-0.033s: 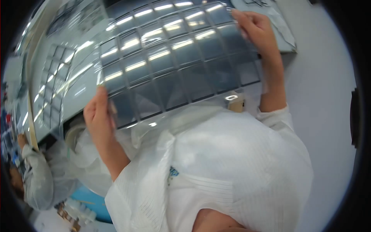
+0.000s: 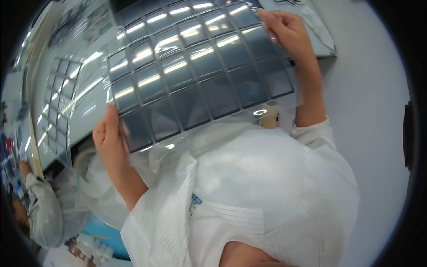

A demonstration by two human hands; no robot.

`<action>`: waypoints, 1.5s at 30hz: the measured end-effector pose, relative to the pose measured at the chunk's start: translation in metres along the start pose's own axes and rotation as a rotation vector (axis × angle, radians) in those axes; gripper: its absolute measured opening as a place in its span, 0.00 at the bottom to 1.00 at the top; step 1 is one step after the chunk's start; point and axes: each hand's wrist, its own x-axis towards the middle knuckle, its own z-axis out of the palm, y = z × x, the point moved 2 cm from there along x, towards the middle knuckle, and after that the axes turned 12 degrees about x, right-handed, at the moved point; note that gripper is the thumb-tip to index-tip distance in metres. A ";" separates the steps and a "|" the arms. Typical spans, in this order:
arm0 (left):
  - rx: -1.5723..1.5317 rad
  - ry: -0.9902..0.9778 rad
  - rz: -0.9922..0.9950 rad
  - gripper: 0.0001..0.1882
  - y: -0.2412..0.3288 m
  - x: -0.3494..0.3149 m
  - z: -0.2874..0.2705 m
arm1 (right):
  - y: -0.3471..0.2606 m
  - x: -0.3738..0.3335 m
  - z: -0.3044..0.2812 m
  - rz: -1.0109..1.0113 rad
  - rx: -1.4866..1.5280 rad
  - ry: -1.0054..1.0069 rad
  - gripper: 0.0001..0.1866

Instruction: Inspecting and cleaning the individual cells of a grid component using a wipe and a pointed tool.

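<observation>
A clear plastic tray [image 2: 187, 84], divided into a grid of rectangular pockets with dark edges, is held up and tilted in front of my body. Grey-dark flat pieces seem to fill the pockets, and ceiling lights reflect in bright streaks. My left hand [image 2: 111, 140] is closed on the tray's near left corner, thumb uppermost. At the far right corner my right hand [image 2: 291, 35] grips the rim, its fingers partly hidden behind the plastic. Beside it, to the left on the table, lies a similar gridded tray [image 2: 60, 102].
A pale worktable [image 2: 91, 113] runs along the left, with more clear trays toward the back. A white plastic-wrapped item [image 2: 318, 31] rests on the table corner at right. On the far left another person's sleeve [image 2: 44, 209] shows, near a blue surface [image 2: 104, 233].
The held tray and both my hands have shifted slightly left, with the left end a little lower. My grip on both corners is the same.
</observation>
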 end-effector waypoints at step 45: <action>1.021 0.059 0.334 0.30 0.070 0.107 0.055 | 0.026 0.149 -0.028 -0.263 -0.537 -0.088 0.27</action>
